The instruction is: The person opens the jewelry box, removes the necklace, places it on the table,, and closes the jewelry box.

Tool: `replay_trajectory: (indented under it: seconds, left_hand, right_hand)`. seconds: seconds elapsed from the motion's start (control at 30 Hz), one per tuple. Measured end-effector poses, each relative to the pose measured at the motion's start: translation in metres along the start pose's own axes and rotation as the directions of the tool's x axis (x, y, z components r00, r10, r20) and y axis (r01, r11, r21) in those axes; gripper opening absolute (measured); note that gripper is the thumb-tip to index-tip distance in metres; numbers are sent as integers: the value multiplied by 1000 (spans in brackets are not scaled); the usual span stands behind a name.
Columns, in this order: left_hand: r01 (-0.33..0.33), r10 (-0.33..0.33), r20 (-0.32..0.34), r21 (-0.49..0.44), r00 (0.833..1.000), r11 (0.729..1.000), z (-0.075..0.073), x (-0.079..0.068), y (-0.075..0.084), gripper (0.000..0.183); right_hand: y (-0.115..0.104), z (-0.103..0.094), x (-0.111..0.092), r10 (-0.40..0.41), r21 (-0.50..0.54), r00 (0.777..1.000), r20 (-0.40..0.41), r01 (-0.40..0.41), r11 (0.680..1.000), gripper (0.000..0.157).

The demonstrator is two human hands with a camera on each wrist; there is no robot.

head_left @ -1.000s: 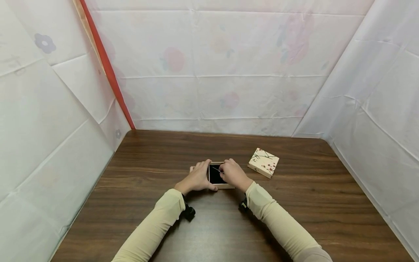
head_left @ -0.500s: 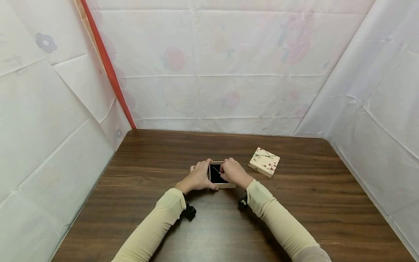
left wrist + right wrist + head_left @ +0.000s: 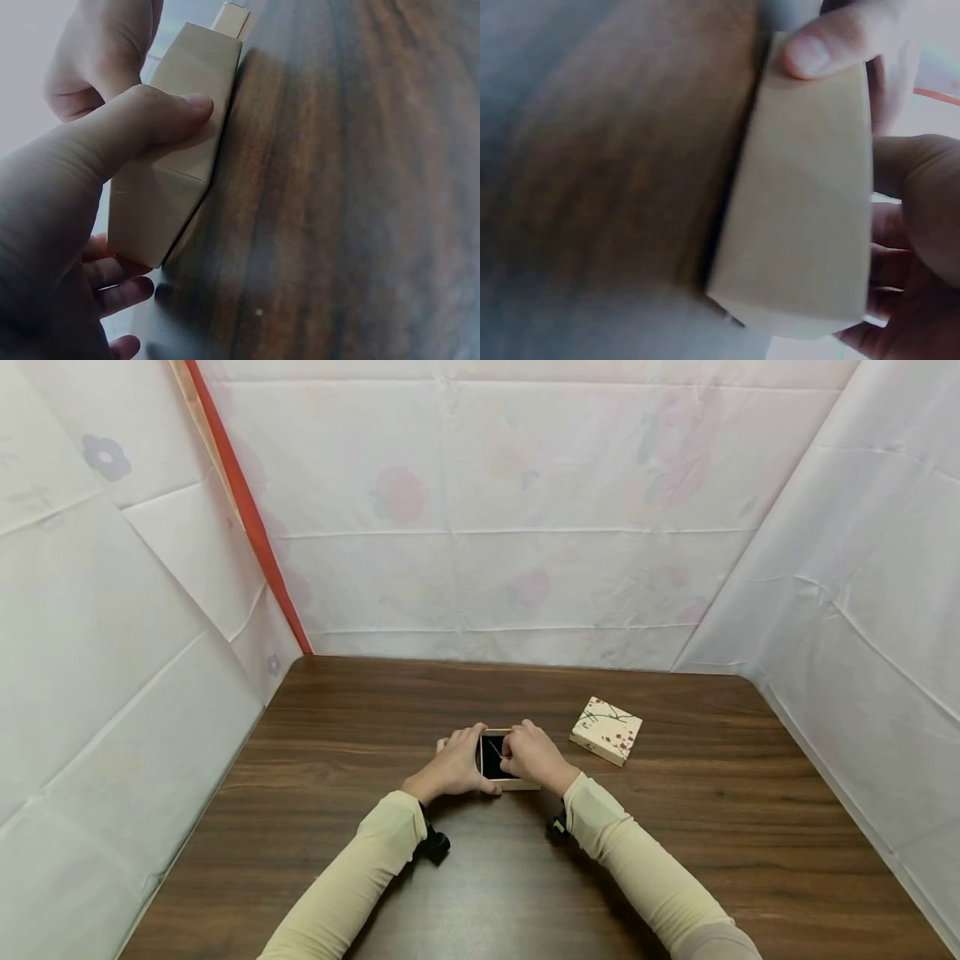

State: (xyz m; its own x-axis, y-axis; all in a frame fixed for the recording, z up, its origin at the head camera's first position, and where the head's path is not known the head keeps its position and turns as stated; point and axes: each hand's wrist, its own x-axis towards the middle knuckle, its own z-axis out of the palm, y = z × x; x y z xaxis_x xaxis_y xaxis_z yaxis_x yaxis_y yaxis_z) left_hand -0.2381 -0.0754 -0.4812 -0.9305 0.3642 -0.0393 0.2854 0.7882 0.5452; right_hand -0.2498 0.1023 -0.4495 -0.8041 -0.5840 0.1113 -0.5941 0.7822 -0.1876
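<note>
A small cream cardboard box with a black lining sits uncovered between both hands. My left hand grips its left side, thumb pressed on the near wall and fingers reaching round the far one; the left wrist view shows the thumb flat on the box. Over the right part of the box, my right hand has its thumb and finger inside, pinching the end of a thin pale strand that slants across the black lining. The right wrist view shows the plain box wall, while the pinch is hidden there.
A cream box lid printed with red blossoms and dark branches lies to the right of the box. Everything rests on a dark wood table, enclosed by white printed sheeting at the back and sides.
The thin strand now slants more steeply across the lining, and the right fingertips have shifted slightly inside the box. The left hand, box and lid hold their places.
</note>
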Motion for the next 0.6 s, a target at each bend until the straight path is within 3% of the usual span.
replay_trajectory:
  seconds: [0.17, 0.37, 0.6]
  left_hand:
    - [-3, 3, -1, -6, 1000, 1000, 1, 0, 0, 111]
    - [-10, 10, -3, -20, 1000, 1000, 2, 0, -2, 112]
    - [-9, 9, 7, -7, 1000, 1000, 2, 0, -3, 117]
  right_hand:
    - [1, 2, -1, 10, 26, 999, -54, -8, 1000, 12]
    - [1, 1, -2, 50, 67, 998, -29, -48, 997, 5]
    - [-1, -5, -5, -20, 70, 996, -85, 26, 997, 11]
